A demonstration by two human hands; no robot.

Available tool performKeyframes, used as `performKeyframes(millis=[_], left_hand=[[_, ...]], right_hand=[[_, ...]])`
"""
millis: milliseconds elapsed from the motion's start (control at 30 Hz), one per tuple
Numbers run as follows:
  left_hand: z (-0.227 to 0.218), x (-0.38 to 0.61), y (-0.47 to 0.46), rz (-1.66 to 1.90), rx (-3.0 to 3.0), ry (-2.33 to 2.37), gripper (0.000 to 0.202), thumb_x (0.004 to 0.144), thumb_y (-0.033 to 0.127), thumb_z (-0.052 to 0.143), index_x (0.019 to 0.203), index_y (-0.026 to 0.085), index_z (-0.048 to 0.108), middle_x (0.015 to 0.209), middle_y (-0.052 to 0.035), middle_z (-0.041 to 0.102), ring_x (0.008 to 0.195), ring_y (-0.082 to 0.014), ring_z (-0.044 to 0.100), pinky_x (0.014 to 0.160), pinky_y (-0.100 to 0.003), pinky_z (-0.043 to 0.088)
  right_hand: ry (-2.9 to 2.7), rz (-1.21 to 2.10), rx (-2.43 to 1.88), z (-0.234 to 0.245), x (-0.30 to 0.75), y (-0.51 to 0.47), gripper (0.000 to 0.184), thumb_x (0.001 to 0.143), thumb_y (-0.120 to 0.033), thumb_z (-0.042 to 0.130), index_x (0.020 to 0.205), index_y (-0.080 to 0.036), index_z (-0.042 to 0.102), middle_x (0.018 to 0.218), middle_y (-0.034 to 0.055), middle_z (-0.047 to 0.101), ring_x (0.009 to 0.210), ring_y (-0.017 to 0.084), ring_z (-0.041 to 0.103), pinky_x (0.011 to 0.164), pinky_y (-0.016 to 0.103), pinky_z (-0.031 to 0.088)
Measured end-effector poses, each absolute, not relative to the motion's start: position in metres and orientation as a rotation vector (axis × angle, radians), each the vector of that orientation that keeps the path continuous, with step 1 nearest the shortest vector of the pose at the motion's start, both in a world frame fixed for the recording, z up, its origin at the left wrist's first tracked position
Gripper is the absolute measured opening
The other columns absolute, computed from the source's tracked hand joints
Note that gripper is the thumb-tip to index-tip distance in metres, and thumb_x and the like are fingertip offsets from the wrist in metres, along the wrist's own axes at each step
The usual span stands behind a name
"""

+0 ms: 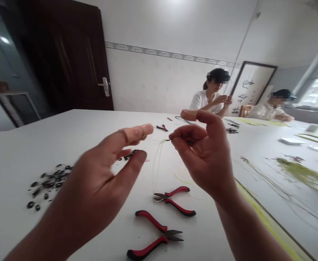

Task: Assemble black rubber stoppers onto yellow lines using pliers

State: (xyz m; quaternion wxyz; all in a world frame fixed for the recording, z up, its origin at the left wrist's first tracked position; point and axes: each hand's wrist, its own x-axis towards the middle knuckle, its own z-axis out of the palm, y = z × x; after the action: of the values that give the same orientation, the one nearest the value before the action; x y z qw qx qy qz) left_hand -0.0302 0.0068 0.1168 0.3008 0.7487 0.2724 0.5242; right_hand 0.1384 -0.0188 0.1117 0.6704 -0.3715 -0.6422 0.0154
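My right hand (202, 152) is raised over the white table (17, 152), its thumb and fingers pinched on the end of a thin yellow-green wire (156, 163) that hangs down to the table. A rubber cot covers its index fingertip. My left hand (107, 170) is held up just left of it with fingers spread and nothing in it; its index finger also wears a cot and points toward the wire's end. Small dark beads (129, 155) lie just behind my left fingers.
Two red-handled pliers (175, 197) (156, 235) lie near the front. A scatter of dark beads (47, 183) sits at the left. Green stems (300, 172) and yellow-green strips (267, 221) lie at the right. Two other people sit at the far side.
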Motion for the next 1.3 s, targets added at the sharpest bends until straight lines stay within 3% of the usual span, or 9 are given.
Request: performKeyframes(millis=[133, 233, 333, 633, 933, 1133, 1300], left_hand=[[0.125, -0.025, 0.000, 1.219, 1.942, 0.631, 0.033, 0.082, 0.026, 0.049, 0.115, 0.030, 0.051, 0.117, -0.0006, 0.057, 0.109, -0.0207, 0.050, 0.090, -0.032, 0.045], [0.122, -0.022, 0.003, 1.378, 1.913, 0.673, 0.034, 0.081, 0.022, 0.051, 0.114, 0.033, 0.051, 0.119, 0.0014, 0.055, 0.110, -0.0192, 0.049, 0.090, -0.031, 0.043], [0.122, -0.025, 0.005, 1.570, 1.889, 0.698, 0.032, 0.081, 0.020, 0.051, 0.110, 0.032, 0.052, 0.115, 0.0008, 0.057, 0.107, -0.0186, 0.051, 0.085, -0.031, 0.045], [0.116, -0.018, 0.006, 1.406, 2.081, 0.746, 0.027, 0.076, 0.015, 0.057, 0.098, 0.029, 0.060, 0.097, 0.0015, 0.066, 0.089, -0.0176, 0.061, 0.074, -0.032, 0.050], [0.120, -0.020, 0.010, 1.398, 1.983, 0.716, 0.029, 0.071, 0.013, 0.063, 0.095, 0.029, 0.063, 0.090, 0.0041, 0.067, 0.082, -0.0150, 0.064, 0.082, -0.030, 0.052], [0.119, -0.021, 0.013, 1.280, 1.925, 0.594, 0.036, 0.078, 0.011, 0.052, 0.108, 0.030, 0.054, 0.103, 0.0012, 0.061, 0.102, -0.0166, 0.055, 0.088, -0.030, 0.047], [0.117, -0.019, 0.015, 1.240, 1.869, 0.610, 0.024, 0.077, 0.018, 0.058, 0.100, 0.026, 0.057, 0.088, -0.0002, 0.063, 0.087, -0.0162, 0.059, 0.082, -0.032, 0.050]], right_hand=[[-1.477, 0.070, -0.841, 0.109, 0.132, -0.022, 0.044, 0.073, -0.005, 0.052, 0.108, -0.028, 0.040, 0.082, -0.0001, 0.059, 0.078, 0.016, 0.059, 0.070, 0.037, 0.051], [-1.502, 0.076, -0.868, 0.108, 0.129, -0.023, 0.044, 0.073, -0.004, 0.052, 0.110, -0.027, 0.040, 0.083, 0.0003, 0.059, 0.078, 0.016, 0.059, 0.072, 0.037, 0.050], [-1.521, 0.044, -0.886, 0.105, 0.127, -0.023, 0.044, 0.074, -0.005, 0.051, 0.110, -0.027, 0.040, 0.082, -0.0002, 0.059, 0.079, 0.016, 0.059, 0.072, 0.038, 0.050], [-1.579, 0.038, -0.853, 0.102, 0.120, -0.028, 0.046, 0.073, -0.001, 0.051, 0.109, -0.029, 0.043, 0.092, 0.0002, 0.058, 0.083, 0.015, 0.059, 0.074, 0.036, 0.051], [-1.572, 0.017, -0.871, 0.103, 0.126, -0.024, 0.050, 0.071, -0.002, 0.054, 0.110, -0.031, 0.042, 0.081, -0.0013, 0.059, 0.077, 0.017, 0.060, 0.069, 0.036, 0.053], [-1.596, -0.002, -0.923, 0.104, 0.126, -0.025, 0.047, 0.073, -0.002, 0.051, 0.111, -0.029, 0.042, 0.082, -0.0008, 0.060, 0.077, 0.016, 0.059, 0.069, 0.034, 0.051], [-1.638, -0.018, -0.958, 0.104, 0.126, -0.026, 0.044, 0.074, -0.002, 0.051, 0.110, -0.027, 0.043, 0.083, -0.0015, 0.060, 0.078, 0.013, 0.059, 0.065, 0.029, 0.049]])
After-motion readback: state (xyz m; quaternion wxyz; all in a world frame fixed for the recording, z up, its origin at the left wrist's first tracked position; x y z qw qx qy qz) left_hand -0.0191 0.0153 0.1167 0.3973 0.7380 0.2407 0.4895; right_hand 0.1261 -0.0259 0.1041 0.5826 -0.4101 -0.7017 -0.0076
